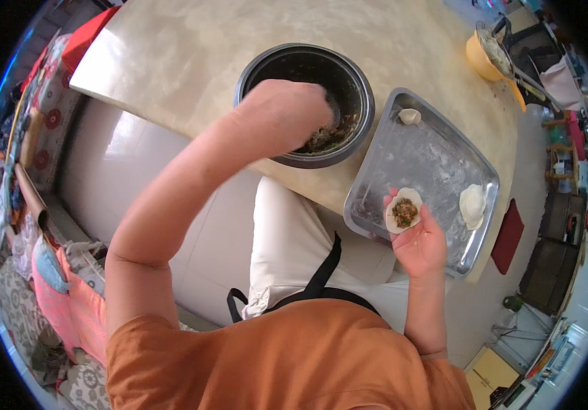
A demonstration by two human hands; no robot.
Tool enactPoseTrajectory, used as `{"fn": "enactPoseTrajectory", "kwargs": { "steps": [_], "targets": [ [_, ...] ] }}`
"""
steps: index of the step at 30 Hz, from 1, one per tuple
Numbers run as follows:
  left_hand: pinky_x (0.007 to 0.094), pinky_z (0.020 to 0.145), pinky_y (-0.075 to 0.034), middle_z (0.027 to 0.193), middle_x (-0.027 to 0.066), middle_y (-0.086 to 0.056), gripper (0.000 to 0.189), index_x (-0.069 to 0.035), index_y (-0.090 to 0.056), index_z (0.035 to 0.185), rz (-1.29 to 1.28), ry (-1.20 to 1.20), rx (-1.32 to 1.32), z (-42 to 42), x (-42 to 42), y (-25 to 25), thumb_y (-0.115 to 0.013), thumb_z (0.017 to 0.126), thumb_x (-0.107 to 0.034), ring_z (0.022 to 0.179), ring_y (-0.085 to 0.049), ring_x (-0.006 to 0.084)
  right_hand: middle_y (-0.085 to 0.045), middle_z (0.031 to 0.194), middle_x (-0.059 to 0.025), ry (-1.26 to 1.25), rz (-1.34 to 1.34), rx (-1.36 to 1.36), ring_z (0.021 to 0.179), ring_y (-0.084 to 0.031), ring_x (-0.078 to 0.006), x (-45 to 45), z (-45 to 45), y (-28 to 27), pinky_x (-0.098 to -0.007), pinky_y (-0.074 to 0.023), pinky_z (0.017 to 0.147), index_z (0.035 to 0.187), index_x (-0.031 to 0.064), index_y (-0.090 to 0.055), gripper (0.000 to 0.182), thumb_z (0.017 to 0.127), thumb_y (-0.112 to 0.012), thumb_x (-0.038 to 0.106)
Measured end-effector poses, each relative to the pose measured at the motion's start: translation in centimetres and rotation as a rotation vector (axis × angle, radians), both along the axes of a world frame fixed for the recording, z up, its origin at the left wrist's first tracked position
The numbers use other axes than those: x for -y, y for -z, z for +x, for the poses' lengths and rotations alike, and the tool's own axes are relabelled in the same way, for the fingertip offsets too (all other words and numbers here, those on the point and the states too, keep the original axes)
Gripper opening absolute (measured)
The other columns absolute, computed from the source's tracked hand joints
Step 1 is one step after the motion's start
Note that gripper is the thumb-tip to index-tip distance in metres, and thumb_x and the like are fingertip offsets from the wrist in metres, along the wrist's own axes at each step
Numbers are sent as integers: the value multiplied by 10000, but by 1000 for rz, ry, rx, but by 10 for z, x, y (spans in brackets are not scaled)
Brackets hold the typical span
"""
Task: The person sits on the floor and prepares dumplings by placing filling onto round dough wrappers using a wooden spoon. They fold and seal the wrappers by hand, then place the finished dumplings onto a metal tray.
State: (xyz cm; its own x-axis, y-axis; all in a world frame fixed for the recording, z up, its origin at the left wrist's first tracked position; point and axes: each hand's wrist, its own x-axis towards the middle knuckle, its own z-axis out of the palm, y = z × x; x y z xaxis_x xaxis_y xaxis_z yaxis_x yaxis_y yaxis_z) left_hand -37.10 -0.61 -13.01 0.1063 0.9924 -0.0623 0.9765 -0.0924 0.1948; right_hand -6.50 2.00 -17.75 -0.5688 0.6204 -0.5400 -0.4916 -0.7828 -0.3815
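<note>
My left hand [289, 115] is curled, back up, over the dark round pot [368, 102]. Its fingertips are hidden and blurred, so whether they hold a utensil is unclear. Minced filling [325, 141] shows low in the pot. My right hand [419, 248] lies palm up over the metal tray's near part, holding a round dough wrapper [390, 220] on its fingers, with a mound of filling [405, 212] on it. On the floured metal tray [417, 159], a folded dumpling [409, 116] sits near the far left corner and a stack of wrappers [473, 206] near the right rim.
The pot and tray stand on a pale tabletop [181, 56], the tray close to its near edge. A yellow-orange handled container [483, 56] is at the far right. At the far left corner is a red object [88, 38]. Patterned fabric [84, 384] and a pink cloth [60, 307] lie to the left.
</note>
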Motion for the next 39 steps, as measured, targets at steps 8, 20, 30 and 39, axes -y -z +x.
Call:
{"fn": "enactPoseTrajectory", "kwargs": {
  "steps": [8, 20, 30, 39],
  "targets": [
    [402, 714, -482, 887, 131, -613, 247, -69, -663, 910, -131, -271, -28, -20, -12, 8, -518, 734, 25, 844, -596, 327, -475, 1280, -196, -31, -10, -78, 1191, -464, -321, 4, 5, 2, -394, -404, 991, 1262, -37, -410, 413, 980, -298, 244],
    [411, 688, -474, 824, 165, -627, 191, -29, -662, 810, -146, -309, -67, -9, -9, -5, -497, 729, 24, 798, -601, 341, -489, 1259, -202, -28, 3, -149, 1176, -475, -321, 5, 21, 3, -401, -381, 1013, 1248, -62, -412, 410, 977, -302, 225],
    [404, 722, -481, 949, 129, -571, 191, -75, -670, 913, -127, -208, -220, 35, 46, -1, -531, 784, -56, 839, -590, 301, -473, 1263, -228, 37, -42, -241, 1190, -455, -343, -1, 20, -16, -410, -367, 1034, 1234, -97, -395, 423, 980, -297, 227],
    [386, 767, -458, 997, 94, -567, 278, -73, -623, 899, 443, 165, 214, 147, 73, -16, -723, 641, -47, 919, -548, 278, -517, 1219, -187, -60, 83, -222, 1132, -510, -287, 13, 31, -27, -385, -394, 999, 1219, -71, -426, 428, 987, -246, 242]
  ]
}}
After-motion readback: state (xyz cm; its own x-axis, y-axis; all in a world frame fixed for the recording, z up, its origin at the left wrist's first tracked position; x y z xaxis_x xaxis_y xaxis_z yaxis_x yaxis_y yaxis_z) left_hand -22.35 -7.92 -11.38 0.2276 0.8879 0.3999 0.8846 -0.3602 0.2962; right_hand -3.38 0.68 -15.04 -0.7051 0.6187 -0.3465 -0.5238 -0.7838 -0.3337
